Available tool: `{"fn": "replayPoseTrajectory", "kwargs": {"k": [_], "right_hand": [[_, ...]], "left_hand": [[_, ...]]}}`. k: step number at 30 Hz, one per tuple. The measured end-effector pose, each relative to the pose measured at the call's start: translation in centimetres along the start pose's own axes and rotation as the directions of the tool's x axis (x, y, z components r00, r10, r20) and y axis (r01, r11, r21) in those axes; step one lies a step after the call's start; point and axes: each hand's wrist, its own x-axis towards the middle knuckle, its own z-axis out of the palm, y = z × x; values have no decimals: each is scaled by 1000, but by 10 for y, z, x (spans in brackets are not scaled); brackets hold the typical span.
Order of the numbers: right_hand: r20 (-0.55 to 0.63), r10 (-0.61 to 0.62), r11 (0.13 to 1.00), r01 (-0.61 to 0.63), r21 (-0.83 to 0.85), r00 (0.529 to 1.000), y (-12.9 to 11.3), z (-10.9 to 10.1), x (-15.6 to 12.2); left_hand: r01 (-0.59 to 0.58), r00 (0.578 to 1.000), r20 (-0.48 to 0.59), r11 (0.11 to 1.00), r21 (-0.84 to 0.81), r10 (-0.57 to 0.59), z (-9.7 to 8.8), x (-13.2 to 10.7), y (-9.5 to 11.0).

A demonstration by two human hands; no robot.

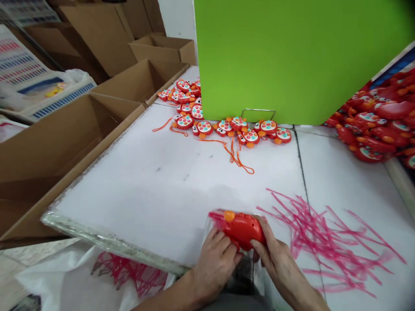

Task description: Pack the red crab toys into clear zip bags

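Observation:
A red plastic toy with an orange foot is held low over the table's near edge, its plain red side facing up. My right hand grips its right end, thumb on top. Curled fingers of my left hand close on its left end, where a pink strip lies against the toy. What the left fingertips press on is partly hidden. Clear plastic shows beneath and around the toy. To the right, a loose heap of pink strips lies on the white tabletop.
Red animal-shaped toys with orange cords line the foot of a green board. A large pile of similar toys is at the right. Cardboard boxes border the table's left side. Below, a white bag contains more pink strips.

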Motion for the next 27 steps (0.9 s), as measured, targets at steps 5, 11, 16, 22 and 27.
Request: {"fn": "replayPoseTrajectory", "kwargs": {"k": [5, 11, 16, 22, 27], "right_hand": [[-43, 14, 995, -18, -97, 999, 9, -7, -6], [-41, -82, 990, 77, -120, 996, 7, -4, -4], [67, -110, 976, 120, -180, 992, 5, -20, 2], [82, -233, 955, 244, -169, 969, -3, -42, 15], [219, -192, 942, 242, -231, 957, -6, -41, 16]], "left_hand": [[193, 975, -65, 954, -231, -213, -38, 7, -13], [607, 781, 308, 546, -577, -543, -37, 19, -31], [607, 778, 294, 542, -582, -555, -19, 20, -26], [626, 767, 340, 517, -584, -544, -17, 13, -18], [612, 765, 376, 408, -678, -522, -25, 16, -15]]}}
